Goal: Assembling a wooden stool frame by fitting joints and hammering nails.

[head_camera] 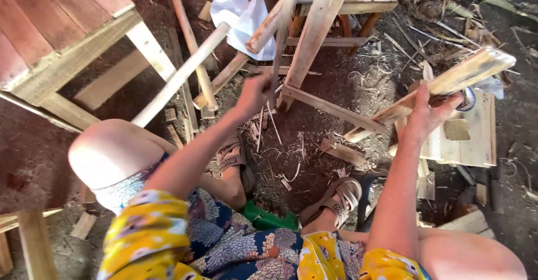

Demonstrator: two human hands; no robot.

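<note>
I am seated, looking down past my knees at a dirt floor. My left hand (pixel 253 92) is closed around a thin, long grey strip (pixel 278 44) that rises up toward a wooden stool. My right hand (pixel 430 112) grips a flat wooden plank (pixel 448 84), held tilted, its far end raised to the right. Both my sandalled feet (pixel 336 198) rest on the ground among shavings.
A wooden stool frame (pixel 314 28) stands ahead with a white bag (pixel 242 8) beside it. A red-topped bench (pixel 61 33) is at left. A pale board (pixel 468 137) lies at right. Sticks, offcuts and shavings litter the ground. A green object (pixel 269 219) sits by my feet.
</note>
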